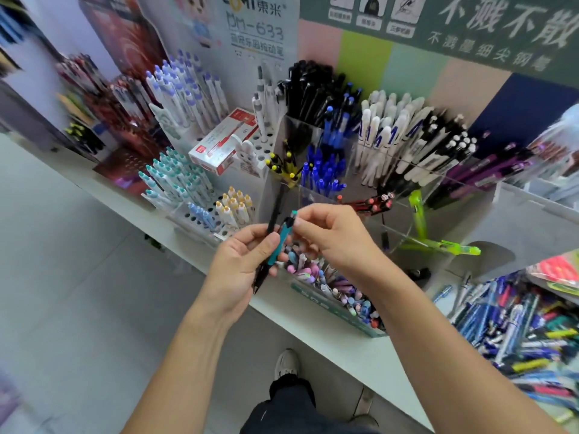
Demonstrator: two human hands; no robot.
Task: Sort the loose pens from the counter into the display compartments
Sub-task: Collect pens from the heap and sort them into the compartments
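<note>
My left hand (241, 264) grips two pens, a teal pen (283, 238) and a black pen (275, 211) that rises toward the display. My right hand (332, 236) pinches the teal pen's top end between thumb and fingertips. Both hands hover above the counter's front edge, in front of the clear acrylic display compartments (316, 133). These hold black, blue, white and red pens. A heap of loose pens (513, 333) lies on the counter at the right.
A green box of pastel pens (332, 286) sits just under my hands. Two lime-green pens (438, 245) lie in a front compartment. White peg racks with upright pens (185, 183) and a red-and-white box (219, 142) stand at the left. My shoe (286, 364) is on the floor.
</note>
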